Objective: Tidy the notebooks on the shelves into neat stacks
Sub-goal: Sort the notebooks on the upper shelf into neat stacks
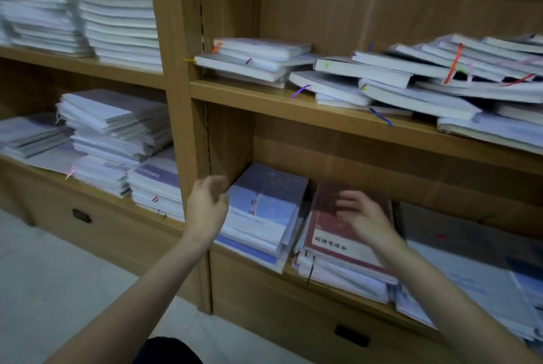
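On the lower right shelf a stack of blue-covered notebooks sits beside a stack topped by a red-covered notebook. My left hand hovers at the left edge of the blue stack, fingers loosely curled, holding nothing. My right hand reaches over the red notebook with fingers spread; both hands are blurred. On the shelf above, several white notebooks with coloured ribbons lie in a slanted, untidy heap, with a small neater pile at its left.
The left bay holds tall white stacks on top and leaning piles below. A wooden upright divides the bays. Drawers with dark handles sit under the shelves. More plastic-wrapped notebooks lie at the lower right.
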Tool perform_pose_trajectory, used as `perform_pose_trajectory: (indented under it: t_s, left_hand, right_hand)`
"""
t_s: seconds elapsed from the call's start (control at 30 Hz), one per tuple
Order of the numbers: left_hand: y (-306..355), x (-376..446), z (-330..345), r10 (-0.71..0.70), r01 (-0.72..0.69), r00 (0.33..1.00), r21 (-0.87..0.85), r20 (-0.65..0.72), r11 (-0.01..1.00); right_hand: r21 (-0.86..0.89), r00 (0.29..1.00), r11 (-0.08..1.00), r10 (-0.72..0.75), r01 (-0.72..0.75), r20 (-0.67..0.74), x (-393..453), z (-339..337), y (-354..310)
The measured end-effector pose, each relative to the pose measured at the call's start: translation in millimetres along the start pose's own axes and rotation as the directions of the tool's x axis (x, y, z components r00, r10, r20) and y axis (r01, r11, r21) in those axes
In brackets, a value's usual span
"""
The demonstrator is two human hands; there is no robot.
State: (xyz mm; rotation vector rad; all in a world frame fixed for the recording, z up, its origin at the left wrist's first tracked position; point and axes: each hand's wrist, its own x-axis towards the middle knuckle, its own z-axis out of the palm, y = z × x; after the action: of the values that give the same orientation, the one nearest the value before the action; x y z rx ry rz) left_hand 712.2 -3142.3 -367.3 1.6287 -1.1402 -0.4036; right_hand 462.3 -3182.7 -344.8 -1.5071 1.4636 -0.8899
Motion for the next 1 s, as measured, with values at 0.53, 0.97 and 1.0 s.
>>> perform_pose_trajectory:
  t_s: [0.53, 0.97, 1.0]
  left_hand:
    - [125.3, 63.6, -25.4, 0.558, -0.516, 0.8, 0.22, -0.22, 0.828]
    - [85.0, 102.8, -50.0, 0.697, -0.596, 0.717, 0.544, 0.029, 0.591]
    - [85.0, 104.5, -52.0, 0.712, -0.612, 0.702, 0.53, 0.023, 0.587]
  right_hand:
    - [-0.368, 0.608, 0.558, -0.794, 0.744, 0.024, -30.4, -58.4, -127.2]
    - [-0.784, 0.768, 0.344, -0.591, 0.516, 0.247, 54.0, 21.5, -244.2]
    - [-0.807, 0.799, 0.332, -0.541, 0.489, 0.261, 58.8, 23.0, -249.8]
